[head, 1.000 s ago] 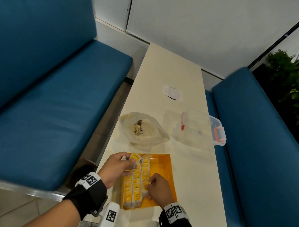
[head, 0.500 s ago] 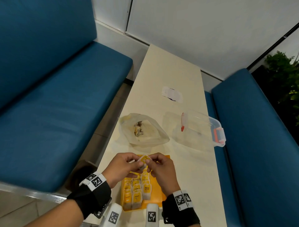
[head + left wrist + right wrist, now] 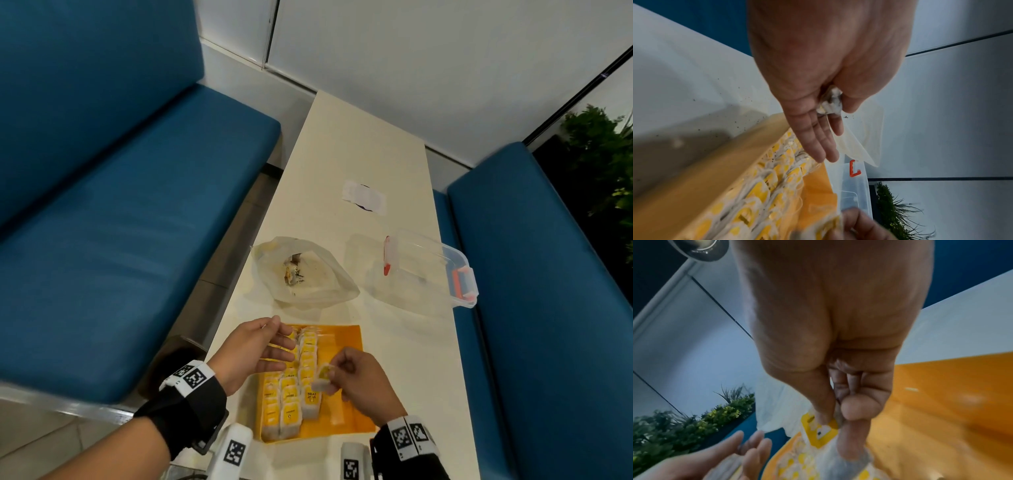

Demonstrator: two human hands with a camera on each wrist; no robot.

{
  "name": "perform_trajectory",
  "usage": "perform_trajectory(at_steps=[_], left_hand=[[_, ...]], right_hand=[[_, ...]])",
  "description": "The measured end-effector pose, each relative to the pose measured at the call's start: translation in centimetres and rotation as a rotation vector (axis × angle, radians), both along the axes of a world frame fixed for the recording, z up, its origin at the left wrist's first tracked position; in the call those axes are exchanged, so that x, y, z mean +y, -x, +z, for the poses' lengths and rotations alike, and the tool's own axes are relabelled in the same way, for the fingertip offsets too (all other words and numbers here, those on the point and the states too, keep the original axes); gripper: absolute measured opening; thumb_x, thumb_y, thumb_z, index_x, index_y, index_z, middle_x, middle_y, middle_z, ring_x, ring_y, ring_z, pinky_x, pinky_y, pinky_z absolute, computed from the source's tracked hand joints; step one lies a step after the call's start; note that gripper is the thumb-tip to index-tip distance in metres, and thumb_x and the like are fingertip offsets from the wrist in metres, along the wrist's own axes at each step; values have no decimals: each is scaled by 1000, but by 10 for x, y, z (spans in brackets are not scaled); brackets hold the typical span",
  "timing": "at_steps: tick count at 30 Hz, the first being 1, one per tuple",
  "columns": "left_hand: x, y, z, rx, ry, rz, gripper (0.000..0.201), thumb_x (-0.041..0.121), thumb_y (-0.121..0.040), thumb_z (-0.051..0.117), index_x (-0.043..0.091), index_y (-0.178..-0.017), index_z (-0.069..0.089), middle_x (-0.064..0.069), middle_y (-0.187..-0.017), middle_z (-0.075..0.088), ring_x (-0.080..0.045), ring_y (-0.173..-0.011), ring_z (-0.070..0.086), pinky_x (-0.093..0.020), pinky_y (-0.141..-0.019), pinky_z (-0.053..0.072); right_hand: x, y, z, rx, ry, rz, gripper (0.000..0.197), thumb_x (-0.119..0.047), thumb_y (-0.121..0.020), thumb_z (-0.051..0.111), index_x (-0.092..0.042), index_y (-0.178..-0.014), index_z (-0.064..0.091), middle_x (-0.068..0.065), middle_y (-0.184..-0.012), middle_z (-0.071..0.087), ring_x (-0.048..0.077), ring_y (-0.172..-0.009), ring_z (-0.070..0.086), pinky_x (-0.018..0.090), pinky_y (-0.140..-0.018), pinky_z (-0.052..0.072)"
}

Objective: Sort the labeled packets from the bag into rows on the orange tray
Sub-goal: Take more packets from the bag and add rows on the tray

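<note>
The orange tray (image 3: 346, 346) lies at the near end of the table, its left half filled with rows of yellow-labelled packets (image 3: 291, 390). My right hand (image 3: 330, 371) pinches one packet (image 3: 323, 375) between thumb and forefinger just above the rightmost row; the right wrist view shows its yellow label (image 3: 818, 430) under my right hand (image 3: 836, 418). My left hand (image 3: 284, 337) hovers over the far left of the rows, fingers straight and spread, holding nothing. In the left wrist view the left hand's fingers (image 3: 824, 146) point across the packet rows (image 3: 777, 178).
Beyond the tray lies a crumpled clear plastic bag (image 3: 305, 270) with a little dark debris inside. To its right stands a clear plastic box (image 3: 424, 270) with orange latches. A white paper slip (image 3: 364, 197) lies farther up the table. Blue benches flank both sides.
Both hands held the packet together over the tray's far end. Now the left hand has let go and opened, and the right hand has carried the packet nearer, beside the rightmost row.
</note>
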State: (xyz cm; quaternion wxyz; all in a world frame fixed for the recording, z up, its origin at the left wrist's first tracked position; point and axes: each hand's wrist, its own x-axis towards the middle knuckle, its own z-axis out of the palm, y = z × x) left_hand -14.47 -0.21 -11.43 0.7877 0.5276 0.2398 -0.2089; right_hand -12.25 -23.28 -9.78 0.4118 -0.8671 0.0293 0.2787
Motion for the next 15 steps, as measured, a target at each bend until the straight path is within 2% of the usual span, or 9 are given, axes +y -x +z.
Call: perform_trajectory(at_steps=[4,8,11,13,15], left_hand=[[-1,-1,1,24,22,8,44,40,-108,42,3,-109,67,-14,-91,75,-29,-83,74,-45,-83,60],[-3,-1,-1,38,21,6,45,41,-108,41,4,-108,67,-14,-90,75,-30,-85,74,-50,-90,58],[-4,-1,-2,44,6,5,45,40,-108,41,5,-108,67,-13,-90,75,-29,-85,74,-50,-91,57],[-4,-1,-3,45,2,4,45,41,-108,41,5,-108,67,-13,-90,75,-29,-85,74,-50,-91,57],[-4,-1,-3,46,1,3,45,41,-109,40,4,-108,67,-14,-90,75,-30,-85,74,-51,-92,57]], right_hand=[[-11,14,-13,92,88,93,10,-6,-88,62,-14,-83,60,5,-63,67,23,-61,68,31,-50,48],[-9,20,-19,155,147,123,13,-6,-86,63,-18,-81,61,-2,-58,65,11,-56,67,30,-53,50],[-5,22,-23,188,187,144,14,-7,-85,64,-20,-82,61,2,-64,69,6,-55,66,27,-55,51],[-2,23,-27,213,201,141,14,-7,-86,64,-19,-83,60,2,-65,70,5,-54,66,24,-53,50],[2,25,-31,218,196,121,12,-6,-86,64,-17,-84,59,3,-64,69,8,-53,67,26,-53,52]])
